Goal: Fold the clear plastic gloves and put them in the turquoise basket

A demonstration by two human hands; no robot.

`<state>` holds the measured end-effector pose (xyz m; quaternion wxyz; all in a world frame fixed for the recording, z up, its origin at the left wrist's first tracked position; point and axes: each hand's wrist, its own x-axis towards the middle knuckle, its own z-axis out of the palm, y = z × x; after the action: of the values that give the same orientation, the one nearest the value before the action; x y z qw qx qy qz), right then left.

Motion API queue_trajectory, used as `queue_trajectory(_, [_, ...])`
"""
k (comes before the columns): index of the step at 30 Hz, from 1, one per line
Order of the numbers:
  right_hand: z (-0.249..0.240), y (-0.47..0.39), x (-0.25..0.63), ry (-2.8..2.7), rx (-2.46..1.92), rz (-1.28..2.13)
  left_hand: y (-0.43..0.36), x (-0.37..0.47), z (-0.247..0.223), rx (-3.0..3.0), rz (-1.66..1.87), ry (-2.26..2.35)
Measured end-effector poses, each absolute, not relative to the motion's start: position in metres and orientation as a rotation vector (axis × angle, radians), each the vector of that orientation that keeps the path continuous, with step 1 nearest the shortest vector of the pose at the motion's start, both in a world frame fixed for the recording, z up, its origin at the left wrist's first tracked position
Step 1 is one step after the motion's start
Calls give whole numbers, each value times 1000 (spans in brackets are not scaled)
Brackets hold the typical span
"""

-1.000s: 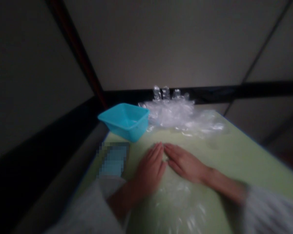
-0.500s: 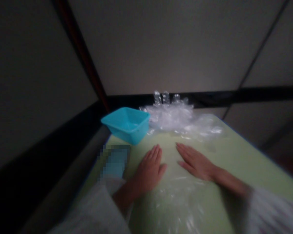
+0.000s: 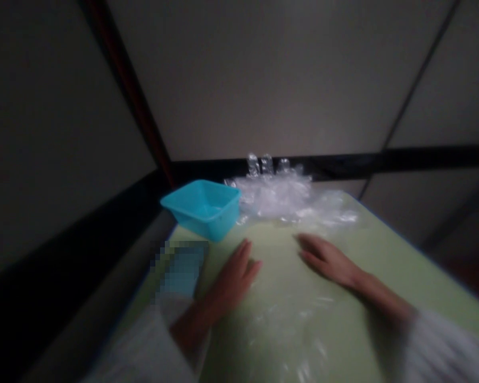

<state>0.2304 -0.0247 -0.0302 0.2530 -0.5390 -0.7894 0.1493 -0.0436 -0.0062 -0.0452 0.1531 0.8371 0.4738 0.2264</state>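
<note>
Basically, left hand point(image 3: 232, 282) and right hand point(image 3: 330, 261) are both empty, loosely extended below mid-frame; crinkly clear plastic point(image 3: 289, 327) sits bottom center, disposable plastic gloves point(image 3: 277, 197) heaped around center.

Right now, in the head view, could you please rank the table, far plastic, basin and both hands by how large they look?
1. Table
2. Far plastic
3. Basin
4. Left hand and right hand: too alike to rank against each other.
</note>
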Motion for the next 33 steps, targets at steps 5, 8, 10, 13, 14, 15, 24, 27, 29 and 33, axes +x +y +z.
queue_trajectory(5, [-27, -12, 228, -2017, -1505, 375, -6, -44, -43, 2360, 763, 1306])
queue_trajectory(8, [-24, -8, 224, -1975, -1537, 398, -7, -44, -44, 2291, 833, 1298])
queue_trajectory(10, [-22, -6, 223, -1960, -1540, 440, -6, -45, -46, 2248, 857, 1307])
queue_trajectory(13, [-20, -6, 222, -1945, -1512, 519, -5, -46, -44, 2213, 898, 1300])
queue_trajectory(14, [-19, -6, 222, -1937, -1502, 544, -6, -45, -41, 2192, 921, 1296])
queue_trajectory(15, [-19, -6, 222, -1926, -1494, 566, -6, -45, -39, 2167, 943, 1292])
queue_trajectory(24, [0, -16, 226, -1851, -1445, 682, -33, -28, -20, 1735, 583, 851])
queue_trajectory(27, [2, -19, 228, -1781, -1479, 695, -47, -26, -17, 1261, 329, 566])
queue_trajectory(29, [2, -20, 229, -1736, -1503, 719, -56, -27, -11, 1088, 226, 470])
queue_trajectory(33, [6, -24, 225, -1696, -1495, 787, -67, -29, 3, 1016, 38, 386])
